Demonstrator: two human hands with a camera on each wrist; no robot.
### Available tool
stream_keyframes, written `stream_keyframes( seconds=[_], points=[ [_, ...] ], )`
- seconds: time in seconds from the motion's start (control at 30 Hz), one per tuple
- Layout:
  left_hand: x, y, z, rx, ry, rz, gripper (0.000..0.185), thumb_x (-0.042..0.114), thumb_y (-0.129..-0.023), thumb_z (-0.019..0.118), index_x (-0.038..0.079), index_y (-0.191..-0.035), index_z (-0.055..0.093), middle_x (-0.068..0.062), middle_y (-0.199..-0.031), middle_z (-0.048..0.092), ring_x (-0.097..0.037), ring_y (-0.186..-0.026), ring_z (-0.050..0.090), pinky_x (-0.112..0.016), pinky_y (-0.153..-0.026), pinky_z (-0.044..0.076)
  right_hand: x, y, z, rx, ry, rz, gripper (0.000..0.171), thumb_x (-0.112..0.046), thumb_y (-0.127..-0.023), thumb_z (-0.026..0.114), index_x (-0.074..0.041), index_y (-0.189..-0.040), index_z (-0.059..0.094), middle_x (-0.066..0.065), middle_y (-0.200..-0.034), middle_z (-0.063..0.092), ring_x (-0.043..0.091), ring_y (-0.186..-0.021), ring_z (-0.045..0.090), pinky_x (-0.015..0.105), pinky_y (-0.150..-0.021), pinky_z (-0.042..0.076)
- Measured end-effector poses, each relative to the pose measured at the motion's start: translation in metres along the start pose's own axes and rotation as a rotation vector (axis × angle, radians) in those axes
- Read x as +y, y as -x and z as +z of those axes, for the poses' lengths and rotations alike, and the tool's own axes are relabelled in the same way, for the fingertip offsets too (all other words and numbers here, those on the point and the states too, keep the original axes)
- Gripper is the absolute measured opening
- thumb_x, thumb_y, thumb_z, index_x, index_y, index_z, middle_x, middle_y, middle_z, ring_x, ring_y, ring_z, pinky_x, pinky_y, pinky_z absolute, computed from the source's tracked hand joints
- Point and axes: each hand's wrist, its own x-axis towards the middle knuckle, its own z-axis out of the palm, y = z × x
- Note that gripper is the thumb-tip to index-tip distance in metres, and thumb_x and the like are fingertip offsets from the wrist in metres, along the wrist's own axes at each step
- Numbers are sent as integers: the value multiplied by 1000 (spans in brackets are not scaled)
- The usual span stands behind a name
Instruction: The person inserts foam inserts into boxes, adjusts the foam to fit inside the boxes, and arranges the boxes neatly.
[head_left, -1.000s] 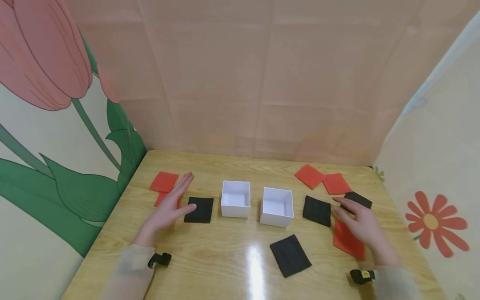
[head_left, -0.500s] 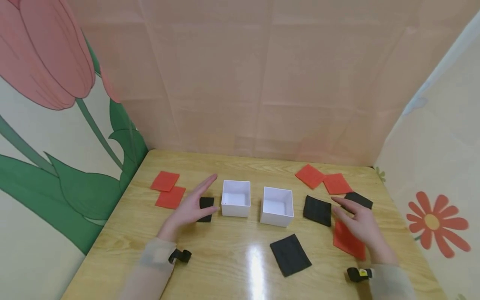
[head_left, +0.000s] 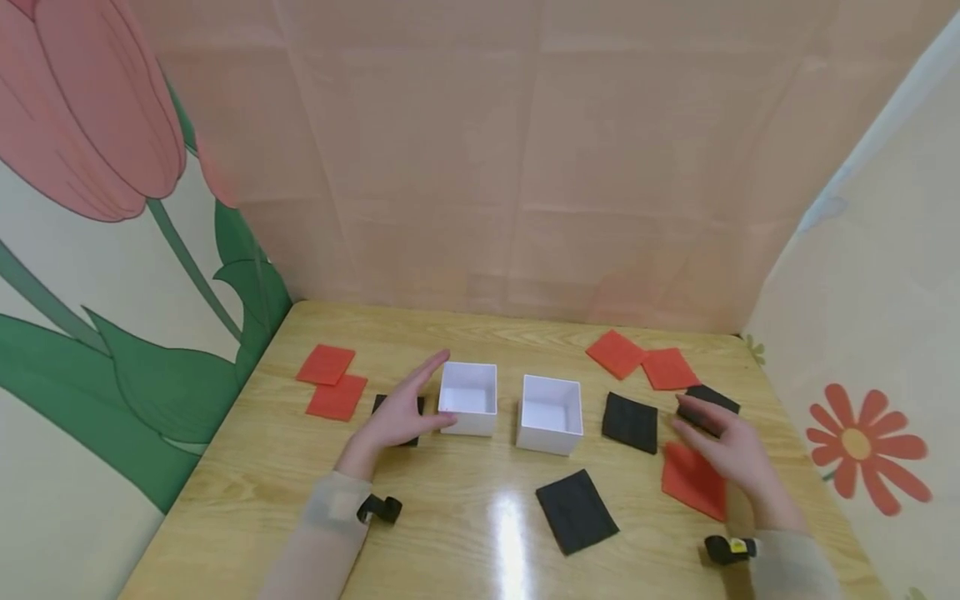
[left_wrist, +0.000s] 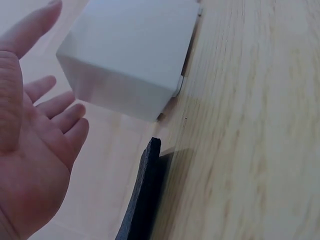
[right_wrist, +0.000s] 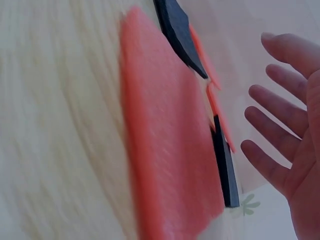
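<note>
My left hand [head_left: 397,417], thumb and fingers spread, is at the left side of the left white box [head_left: 480,424] and overlaps its edge in the head view. The left wrist view shows that box [left_wrist: 125,45] just past the fingers, with nothing gripped. Below this hand lies a black cloth square [left_wrist: 142,190], partly hidden. My right hand [head_left: 731,450] hovers with loosely bent fingers over a red cloth square [head_left: 693,483] and partly covers a black cloth square [head_left: 726,399] behind it. A second white box [head_left: 550,439] stands right of the first; both are open-topped with bare floors.
Two red squares [head_left: 336,398] overlap at the left of the wooden table [head_left: 420,542]. Two more red squares [head_left: 617,354] lie at the back right. One black square [head_left: 630,422] sits beside the right box, another black square [head_left: 577,512] nearer the front. Walls close in behind and at both sides.
My left hand has moved right, from over the red squares across the black square to the left box. My right hand has stayed nearly in place. The boxes and squares lie as before.
</note>
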Motion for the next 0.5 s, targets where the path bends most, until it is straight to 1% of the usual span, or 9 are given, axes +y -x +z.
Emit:
stream_keyframes(
  seconds=[0.13, 0.2, 0.27, 0.33, 0.4, 0.5],
  points=[
    [-3, -1, -1, -9, -2, -28, 103, 40, -91, 88, 31, -172, 25, 3, -176, 25, -31, -160, 27, -62, -125, 31, 6, 0, -5, -15, -1, 10, 61, -38, -100, 79, -10, -152, 61, 18, -147, 62, 46, -129, 59, 7, -87, 40],
    [-5, -1, -1, -14, -10, -30, 103, 39, -91, 88, 30, -172, 25, 3, -177, 21, -31, -160, 26, -61, -125, 31, 9, 0, -8, -24, -2, 20, 63, -40, -100, 78, -11, -153, 59, 18, -149, 62, 47, -130, 57, 8, -87, 40],
    [-6, -2, 0, -12, -12, -29, 104, 38, -91, 89, 28, -172, 24, 2, -178, 16, -31, -161, 22, -58, -125, 31, 11, 0, -10, -25, 5, 27, 65, -42, -100, 78, -12, -154, 59, 19, -149, 61, 48, -129, 57, 12, -87, 42],
    [-6, -2, 0, -10, 0, -34, 105, 37, -91, 89, 26, -173, 24, 2, -179, 14, -30, -162, 21, -55, -126, 30, 14, 0, -13, -24, 10, 34, 66, -42, -99, 78, -11, -154, 58, 20, -148, 62, 50, -128, 58, 15, -86, 44],
    [-6, -3, 0, -7, 16, -46, 105, 36, -90, 89, 26, -172, 24, 1, -178, 17, -30, -161, 23, -53, -127, 30, 17, 0, -14, -21, 15, 41, 66, -42, -99, 78, -11, -155, 58, 21, -148, 62, 52, -126, 59, 18, -86, 46],
    [-6, -3, 1, -7, 37, -73, 104, 37, -91, 89, 25, -172, 26, -1, -175, 27, -30, -159, 31, -51, -127, 30, 21, 0, -15, -23, 18, 49, 67, -41, -99, 79, -12, -155, 57, 23, -148, 61, 53, -125, 59, 16, -84, 46]
  ],
)
